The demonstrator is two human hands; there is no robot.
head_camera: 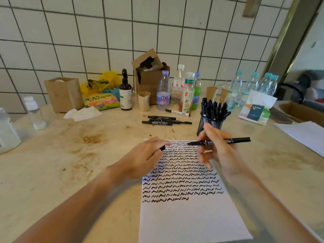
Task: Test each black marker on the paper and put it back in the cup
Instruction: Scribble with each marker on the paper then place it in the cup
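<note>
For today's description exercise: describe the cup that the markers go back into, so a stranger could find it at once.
Start at the scribbled paper. Just beyond its far right corner stands the black mesh cup, bristling with black markers. The paper cups farther back are tan, solid-walled, without markers.

Stained beige worktop (91, 155) w/ paper (189, 220), mesh cup (210, 124), loose markers (166, 120), bottles (163, 92), paper cups (144, 101), tissue pack (256, 109).

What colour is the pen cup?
Black wire mesh cup, seen in the head view.
</note>
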